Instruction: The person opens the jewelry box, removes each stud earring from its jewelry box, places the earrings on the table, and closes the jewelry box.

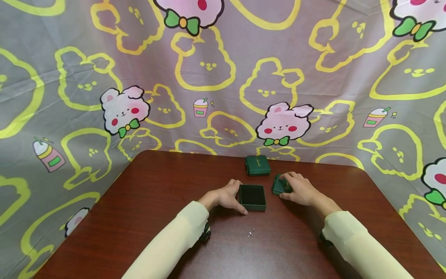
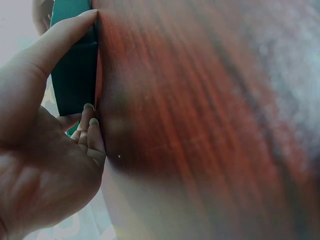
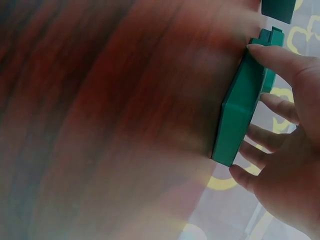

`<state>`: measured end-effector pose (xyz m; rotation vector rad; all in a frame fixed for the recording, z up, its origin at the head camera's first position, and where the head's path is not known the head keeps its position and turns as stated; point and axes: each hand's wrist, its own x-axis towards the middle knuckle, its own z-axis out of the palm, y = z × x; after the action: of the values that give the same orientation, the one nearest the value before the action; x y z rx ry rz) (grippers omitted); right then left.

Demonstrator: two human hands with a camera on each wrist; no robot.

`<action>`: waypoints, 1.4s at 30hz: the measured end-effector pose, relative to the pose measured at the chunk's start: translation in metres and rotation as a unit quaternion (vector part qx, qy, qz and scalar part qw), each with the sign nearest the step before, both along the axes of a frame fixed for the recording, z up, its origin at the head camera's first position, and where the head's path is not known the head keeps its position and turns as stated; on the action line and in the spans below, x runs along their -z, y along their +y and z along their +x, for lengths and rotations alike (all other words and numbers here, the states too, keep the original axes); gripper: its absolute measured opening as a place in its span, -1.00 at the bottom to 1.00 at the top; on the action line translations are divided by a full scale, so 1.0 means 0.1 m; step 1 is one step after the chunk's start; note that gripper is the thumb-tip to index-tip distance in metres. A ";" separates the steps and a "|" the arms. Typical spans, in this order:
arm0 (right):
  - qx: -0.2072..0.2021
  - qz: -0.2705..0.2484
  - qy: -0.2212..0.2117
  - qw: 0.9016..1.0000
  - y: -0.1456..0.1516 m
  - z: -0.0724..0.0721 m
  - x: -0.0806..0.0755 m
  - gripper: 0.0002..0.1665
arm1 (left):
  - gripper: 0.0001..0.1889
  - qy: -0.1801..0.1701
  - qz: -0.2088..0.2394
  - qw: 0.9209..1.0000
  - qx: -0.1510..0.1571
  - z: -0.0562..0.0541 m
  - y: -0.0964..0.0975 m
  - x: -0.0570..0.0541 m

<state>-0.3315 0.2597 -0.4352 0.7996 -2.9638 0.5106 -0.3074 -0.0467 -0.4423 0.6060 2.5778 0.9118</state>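
An open green gift box (image 1: 253, 207) with a dark lining sits on the table. My left hand (image 1: 228, 197) holds its left side, thumb at the near corner and fingers at the far one. In the left wrist view the thumb lies along the green box wall (image 2: 75, 75). To the right, my right hand (image 1: 300, 189) grips a green box lid (image 1: 278, 186) with gold lettering, partly hidden under the palm. The right wrist view shows thumb and fingertips along opposite edges of this lid (image 3: 237, 115). Two tiny silvery pieces (image 1: 250, 234) lie in front of the box.
Behind the open box stands another green box (image 1: 258, 166) with gold lettering and a ribbon. The brown wooden table (image 1: 167, 186) reaches back to a grey cloth (image 1: 230, 77) printed with cartoon animals, which hangs along the back and sides.
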 end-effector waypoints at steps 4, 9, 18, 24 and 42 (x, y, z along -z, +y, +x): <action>0.006 -0.002 -0.014 1.000 0.01 0.00 0.00 -0.27 | -0.20 -0.001 0.001 1.000 0.000 0.00 0.00 0.00; 0.015 -0.005 -0.036 0.999 0.04 -0.02 0.00 -0.23 | -0.22 -0.002 0.003 1.000 0.000 0.01 0.00 -0.01; 0.030 -0.013 -0.063 0.997 0.09 -0.08 0.04 -0.14 | -0.23 -0.004 0.006 1.000 0.000 0.00 0.00 0.00; 0.028 -0.011 -0.049 0.998 0.10 -0.09 0.06 0.01 | -0.22 -0.002 0.006 1.000 0.000 0.00 0.00 0.00; 0.024 -0.010 -0.009 1.000 0.01 0.00 -0.04 0.06 | -0.21 0.000 0.005 1.000 -0.001 0.00 0.00 -0.01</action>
<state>-0.3320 0.2604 -0.4310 0.7232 -2.9805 0.5467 -0.3077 -0.0464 -0.4409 0.6071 2.5746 0.9270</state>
